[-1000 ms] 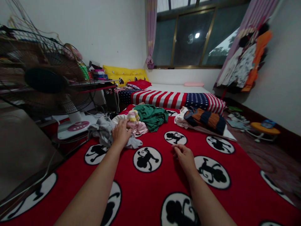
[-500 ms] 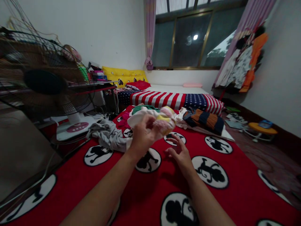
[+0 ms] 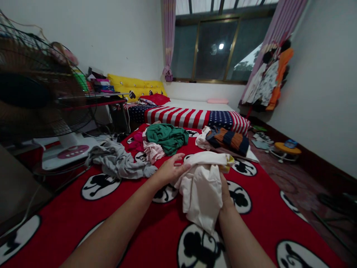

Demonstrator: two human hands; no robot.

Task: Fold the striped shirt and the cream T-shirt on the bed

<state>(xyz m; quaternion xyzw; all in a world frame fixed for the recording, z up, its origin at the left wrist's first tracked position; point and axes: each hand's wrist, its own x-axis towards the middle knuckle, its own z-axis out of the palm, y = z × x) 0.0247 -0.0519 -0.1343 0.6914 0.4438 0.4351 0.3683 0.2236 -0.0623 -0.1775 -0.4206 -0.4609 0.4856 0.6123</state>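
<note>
**Speaker one:** What are our hands doing?

**Speaker two:** We're spreading our left hand (image 3: 171,170) wide, palm down, and pressing its fingers against the upper edge of a cream garment (image 3: 201,191). We're closing our right hand (image 3: 225,193) on the garment's lower side, thumb up, though the cloth is hiding most of those fingers.

**Speaker one:** And how is the garment looking?

**Speaker two:** It's hanging in soft folds between our hands, with yellow trim (image 3: 230,164) showing at one top corner. We're holding it over a red blanket (image 3: 67,219) printed with black monkeys in white circles. We can't tell whether its lower end is touching the blanket.

**Speaker one:** What's lying around us?

**Speaker two:** A grey garment (image 3: 118,162) is lying near our left hand, and pink (image 3: 153,152) and green (image 3: 167,137) garments are heaped beyond it. A dark striped garment (image 3: 228,139) is lying off to the right. Farther on, a flag-print mattress (image 3: 178,117) is stretching beneath a curtained window (image 3: 214,48), a yellow pillow (image 3: 134,83) is leaning against the wall, an electric fan (image 3: 28,89) is standing at the left, and clothes (image 3: 270,78) are hanging at the right.
</note>
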